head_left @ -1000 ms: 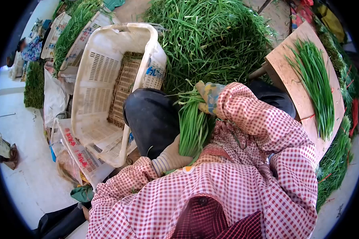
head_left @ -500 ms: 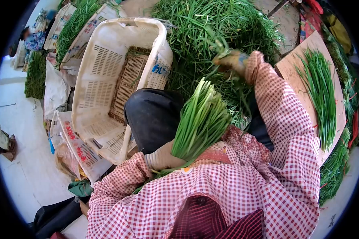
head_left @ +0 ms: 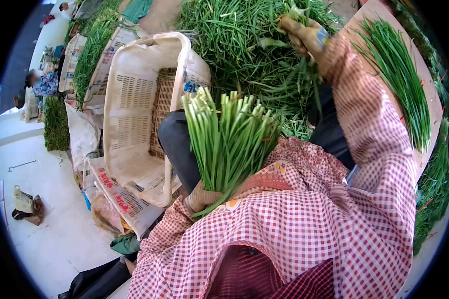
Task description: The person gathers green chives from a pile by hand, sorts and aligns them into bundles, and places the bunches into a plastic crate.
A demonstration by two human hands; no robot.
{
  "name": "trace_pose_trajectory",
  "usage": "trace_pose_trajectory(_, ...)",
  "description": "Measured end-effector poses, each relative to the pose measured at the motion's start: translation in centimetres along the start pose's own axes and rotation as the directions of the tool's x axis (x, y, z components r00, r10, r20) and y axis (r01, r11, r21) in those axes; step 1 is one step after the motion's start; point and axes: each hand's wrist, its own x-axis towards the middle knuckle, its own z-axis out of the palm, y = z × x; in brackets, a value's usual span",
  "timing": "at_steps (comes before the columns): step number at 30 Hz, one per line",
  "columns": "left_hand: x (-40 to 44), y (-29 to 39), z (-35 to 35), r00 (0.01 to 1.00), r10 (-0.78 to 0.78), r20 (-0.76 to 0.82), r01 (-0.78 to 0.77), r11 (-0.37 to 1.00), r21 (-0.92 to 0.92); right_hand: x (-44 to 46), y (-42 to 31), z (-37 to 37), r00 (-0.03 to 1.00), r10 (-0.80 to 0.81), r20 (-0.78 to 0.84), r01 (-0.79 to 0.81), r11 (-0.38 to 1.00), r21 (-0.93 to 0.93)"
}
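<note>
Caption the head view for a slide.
Gloved left hand holds a green bunch; the right hand holds leaves over the heap beside a white crate.

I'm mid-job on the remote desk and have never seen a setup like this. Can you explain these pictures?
There's no machine: one camera on a person's head takes every picture, looking forward and down. The red-and-white checked sleeves are the wearer's. The left hand, in a beige glove, holds a bunch of long green stalks, pale ends facing away. The right hand, in a yellowish glove, grips a blurred tuft of greens by a large heap of loose green leaves. Another green bunch lies on the flat tan board at right.
</note>
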Motion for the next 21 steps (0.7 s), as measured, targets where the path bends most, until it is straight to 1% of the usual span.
trace_pose_trajectory(1, 0.1, 0.2, 0.1, 1.0, 0.006, 0.001, -0.006, 1.0, 0.012, -0.7, 0.4, -0.3, 0.983, 0.132, 0.129, -0.155, 0.97, 0.185)
trace_pose_trajectory(2, 0.3, 0.2, 0.2, 0.995, -0.045, -0.084, 0.05, 0.997, 0.054, -1.5, 0.6, -0.3, 0.932, 0.26, 0.254, -0.335, 0.885, 0.324)
trace_pose_trajectory(3, 0.5, 0.1, 0.4, 0.981, -0.093, -0.167, 0.109, 0.99, 0.09, -2.5, 1.2, 0.7, 0.84, 0.389, 0.378, -0.535, 0.708, 0.46)
trace_pose_trajectory(4, 0.8, 0.1, 0.5, 0.983, -0.065, -0.17, 0.084, 0.991, 0.107, -3.6, 1.8, 1.6, 0.715, 0.501, 0.488, -0.698, 0.47, 0.54)
trace_pose_trajectory(5, 0.9, 0.1, 0.7, 0.984, -0.067, -0.168, 0.087, 0.99, 0.115, -5.8, 2.3, 3.3, 0.765, 0.414, 0.493, -0.51, 0.857, 0.071)
trace_pose_trajectory(6, 1.1, 0.1, 1.0, 0.99, 0.029, -0.14, -0.001, 0.981, 0.194, -7.8, 2.9, 4.7, 0.774, 0.328, 0.541, -0.098, 0.907, -0.41)
trace_pose_trajectory(7, 1.0, 0.1, 1.4, 0.987, 0.122, -0.104, -0.09, 0.959, 0.27, -8.8, 3.5, 5.4, 0.741, 0.277, 0.612, 0.366, 0.597, -0.714)
trace_pose_trajectory(8, 0.8, -0.1, 1.7, 0.984, 0.127, -0.121, -0.104, 0.978, 0.183, -8.8, 4.6, 5.3, 0.746, 0.268, 0.61, 0.364, 0.602, -0.71)
trace_pose_trajectory(9, 0.4, -0.2, 1.3, 0.984, 0.128, -0.123, -0.103, 0.976, 0.192, -8.5, 6.0, 5.1, 0.775, 0.212, 0.595, 0.3, 0.705, -0.642)
trace_pose_trajectory(10, 0.2, -0.5, 0.5, 0.993, 0.071, -0.098, -0.061, 0.993, 0.1, -7.8, 7.1, 5.0, 0.803, 0.159, 0.574, 0.242, 0.794, -0.558)
trace_pose_trajectory(11, -0.1, -0.6, 0.1, 0.998, 0.016, -0.068, -0.016, 1.0, 0.006, -6.6, 7.7, 5.4, 0.916, -0.004, 0.4, 0.31, 0.639, -0.704)
trace_pose_trajectory(12, -0.7, -0.5, 0.9, 0.996, 0.079, -0.036, -0.082, 0.994, -0.075, -6.4, 4.7, 4.9, 0.976, 0.154, 0.156, -0.034, 0.809, -0.587)
trace_pose_trajectory(13, -0.6, -0.9, 0.4, 0.996, 0.085, -0.04, -0.088, 0.994, -0.071, -6.3, 1.6, 4.4, 0.949, 0.299, -0.101, -0.315, 0.896, -0.314)
trace_pose_trajectory(14, -0.6, -1.6, -0.5, 0.996, 0.082, -0.043, -0.085, 0.991, -0.099, -4.1, 3.7, 1.4, 0.964, 0.268, 0.002, -0.263, 0.944, 0.2)
trace_pose_trajectory(15, -0.6, -2.3, -1.3, 0.996, 0.074, -0.047, -0.08, 0.988, -0.13, -4.3, 3.6, 0.7, 0.984, 0.163, -0.071, -0.159, 0.986, 0.049)
trace_pose_trajectory(16, -0.6, -2.7, -1.9, 0.994, 0.098, 0.056, -0.077, 0.953, -0.294, -4.9, 3.2, 0.3, 0.996, 0.09, -0.023, -0.092, 0.99, -0.103)
trace_pose_trajectory(17, -0.3, -3.8, -3.0, 0.993, 0.103, 0.057, -0.081, 0.952, -0.295, -5.5, 3.0, 0.0, 0.999, 0.024, 0.032, -0.015, 0.968, -0.25)
trace_pose_trajectory(18, 0.1, -4.7, -3.7, 0.987, 0.145, 0.071, -0.115, 0.938, -0.328, -6.1, 4.1, -0.1, 0.98, -0.067, 0.186, 0.113, 0.962, -0.249)
trace_pose_trajectory(19, 0.5, -5.4, -4.7, 0.984, 0.148, 0.102, -0.106, 0.936, -0.336, -6.8, 5.2, -0.2, 0.931, -0.152, 0.333, 0.236, 0.944, -0.23)
trace_pose_trajectory(20, 0.9, -5.6, -5.0, 0.979, 0.151, 0.134, -0.097, 0.934, -0.344, -8.2, 3.5, 0.4, 0.878, 0.096, 0.47, -0.032, 0.989, -0.142)
trace_pose_trajectory(21, 0.9, -5.0, -4.4, 0.979, 0.15, 0.138, -0.095, 0.935, -0.342, -8.7, 4.0, 1.7, 0.828, 0.137, 0.544, -0.22, 0.971, 0.09)
